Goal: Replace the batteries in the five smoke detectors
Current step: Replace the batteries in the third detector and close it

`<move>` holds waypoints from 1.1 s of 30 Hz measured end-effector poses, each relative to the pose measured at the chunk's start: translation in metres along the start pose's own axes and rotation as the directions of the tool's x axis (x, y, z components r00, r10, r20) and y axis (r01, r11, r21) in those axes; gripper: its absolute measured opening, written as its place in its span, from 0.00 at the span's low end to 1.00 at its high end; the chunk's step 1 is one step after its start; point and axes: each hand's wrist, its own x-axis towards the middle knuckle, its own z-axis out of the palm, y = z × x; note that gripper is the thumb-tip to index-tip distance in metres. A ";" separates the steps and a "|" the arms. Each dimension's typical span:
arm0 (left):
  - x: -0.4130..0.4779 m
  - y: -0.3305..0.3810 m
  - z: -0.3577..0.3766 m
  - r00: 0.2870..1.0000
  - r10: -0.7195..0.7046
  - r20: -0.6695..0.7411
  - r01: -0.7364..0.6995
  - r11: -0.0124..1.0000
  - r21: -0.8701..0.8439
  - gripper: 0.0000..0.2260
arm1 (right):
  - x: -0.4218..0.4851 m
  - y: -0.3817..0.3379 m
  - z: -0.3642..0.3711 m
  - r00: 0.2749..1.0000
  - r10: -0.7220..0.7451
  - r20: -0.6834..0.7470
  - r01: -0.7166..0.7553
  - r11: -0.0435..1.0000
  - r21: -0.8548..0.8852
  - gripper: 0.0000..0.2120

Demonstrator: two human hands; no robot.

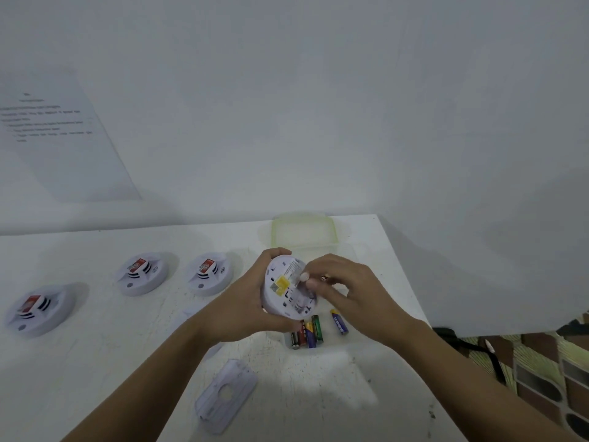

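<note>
Left grip [251, 301] wraps one smoke detector [282, 290], back up, above the counter [95, 362]. Right grip [347, 291] pinches at its battery bay, on what I cannot tell. Three other detectors [142, 273] wait leftward, loose batteries [307, 333] below. Mostly undone, I judge.

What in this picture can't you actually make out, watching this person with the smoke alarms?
All from the head view:
- Battery bay of the held detector: covered by the right hand.
- Whether the right hand pinches a battery: hidden by its own fingers.
- The sheet on the wall: print too blurred.
- The loose batteries: labels too small.
- A fifth detector: outside the frame or hidden.
</note>
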 end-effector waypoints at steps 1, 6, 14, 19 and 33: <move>-0.002 0.000 0.001 1.000 0.004 -0.010 -0.004 1.000 -0.001 0.42 | -0.001 -0.001 -0.001 0.995 0.084 -0.060 -0.078 0.992 0.101 0.07; -0.014 -0.007 0.002 0.989 0.030 -0.144 -0.029 1.000 0.005 0.42 | -0.014 0.014 -0.009 0.916 0.286 -0.282 -0.231 0.950 0.211 0.03; -0.027 -0.026 0.005 0.966 -0.013 -0.259 -0.001 0.999 -0.051 0.43 | -0.027 0.028 0.007 0.957 0.289 -0.035 -0.291 0.938 -0.189 0.05; -0.026 -0.028 0.008 0.962 -0.004 -0.273 -0.012 0.998 -0.056 0.42 | -0.017 0.034 0.012 0.947 0.309 0.089 -0.232 0.848 -0.476 0.07; -0.007 -0.038 -0.022 0.956 0.009 -0.294 -0.017 1.000 -0.024 0.44 | 0.072 0.064 0.014 0.853 0.492 0.177 -0.329 0.768 -0.549 0.10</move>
